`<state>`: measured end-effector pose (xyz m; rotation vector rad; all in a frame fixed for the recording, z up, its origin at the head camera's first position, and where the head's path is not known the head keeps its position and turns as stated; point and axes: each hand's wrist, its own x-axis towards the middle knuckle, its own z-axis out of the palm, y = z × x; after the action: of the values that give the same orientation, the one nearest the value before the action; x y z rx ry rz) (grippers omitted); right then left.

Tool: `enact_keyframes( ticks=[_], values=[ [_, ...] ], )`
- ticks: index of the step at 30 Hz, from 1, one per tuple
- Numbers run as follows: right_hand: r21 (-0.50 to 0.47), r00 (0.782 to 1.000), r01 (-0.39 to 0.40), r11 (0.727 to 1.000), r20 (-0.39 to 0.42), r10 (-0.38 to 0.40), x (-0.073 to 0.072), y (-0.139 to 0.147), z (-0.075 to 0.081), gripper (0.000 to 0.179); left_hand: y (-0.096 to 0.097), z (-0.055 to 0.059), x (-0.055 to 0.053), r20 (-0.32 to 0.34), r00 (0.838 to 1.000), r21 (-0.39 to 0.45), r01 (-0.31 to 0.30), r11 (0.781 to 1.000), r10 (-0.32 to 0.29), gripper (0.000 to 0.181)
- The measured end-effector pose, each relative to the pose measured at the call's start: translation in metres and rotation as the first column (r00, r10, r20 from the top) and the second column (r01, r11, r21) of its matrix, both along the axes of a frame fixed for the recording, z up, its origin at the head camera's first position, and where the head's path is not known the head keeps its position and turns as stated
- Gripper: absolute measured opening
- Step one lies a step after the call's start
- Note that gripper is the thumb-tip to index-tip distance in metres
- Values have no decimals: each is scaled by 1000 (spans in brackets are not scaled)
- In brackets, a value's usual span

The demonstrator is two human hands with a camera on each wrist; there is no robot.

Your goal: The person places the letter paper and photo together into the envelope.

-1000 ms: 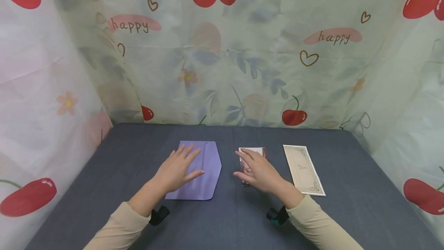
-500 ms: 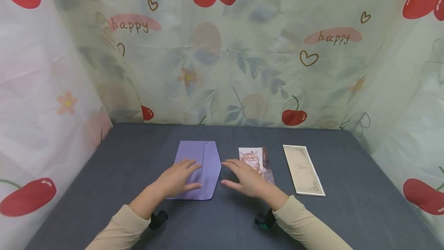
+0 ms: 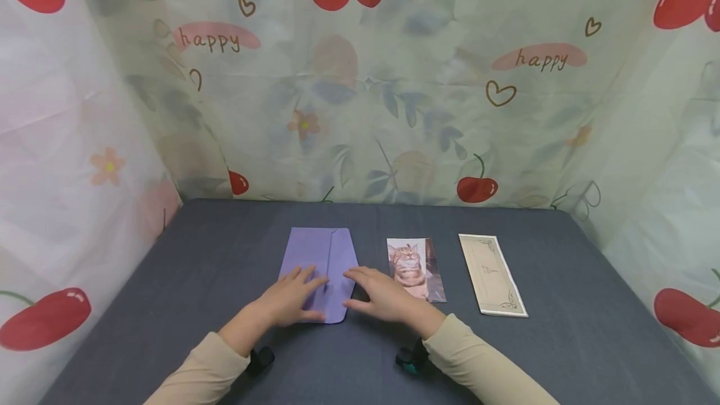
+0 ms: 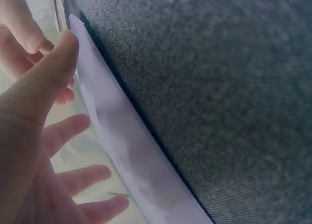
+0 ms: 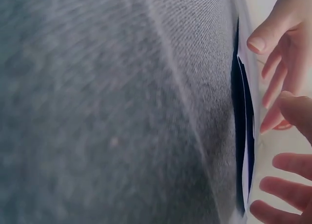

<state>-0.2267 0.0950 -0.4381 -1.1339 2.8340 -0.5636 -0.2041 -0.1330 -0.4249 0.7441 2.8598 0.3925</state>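
A purple envelope (image 3: 315, 255) lies flat on the dark cloth, left of the middle, its flap on the right side. Over its lower left part is my left hand (image 3: 287, 300), fingers spread and holding nothing. My right hand (image 3: 385, 297) reaches in from the right, thumb and fingers extended at the envelope's flap edge, with nothing gripped. In the left wrist view the envelope (image 4: 126, 141) appears edge-on beside spread fingers (image 4: 87, 177). The right wrist view shows the envelope's thin edge (image 5: 248, 121) slightly raised off the cloth; whether either hand touches it I cannot tell.
Right of the envelope lies a picture card (image 3: 409, 264) with a cat on it. Farther right is a long cream card (image 3: 494, 275) with ornate corners. The dark-clothed table (image 3: 225, 230) is enclosed by a cherry-patterned curtain (image 3: 365, 111).
My right hand has moved left from over the cat card to the envelope's right edge, uncovering the card. My left hand has drawn down toward the envelope's near edge.
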Motion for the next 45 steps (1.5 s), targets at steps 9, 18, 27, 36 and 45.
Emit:
enact_keyframes(
  ticks=[9,18,27,36,45],
  values=[
    [50,999,-7,999,35,5,-2,-9,-3,61,1,-3,-1,42,998,-13,-38,999,38,73],
    [91,999,-5,996,35,2,-2,-14,-4,62,2,-4,-2,61,997,-22,-40,999,41,76],
    [121,999,10,993,33,-15,1,-15,-6,61,3,-6,-3,69,996,-28,-50,998,52,76],
    [142,998,25,990,47,-32,4,-17,-5,61,3,-7,-3,81,994,-27,-69,997,71,73],
    [162,998,28,986,49,-37,4,-18,-5,61,-2,-7,-4,62,997,-4,-54,999,54,72]
  ],
)
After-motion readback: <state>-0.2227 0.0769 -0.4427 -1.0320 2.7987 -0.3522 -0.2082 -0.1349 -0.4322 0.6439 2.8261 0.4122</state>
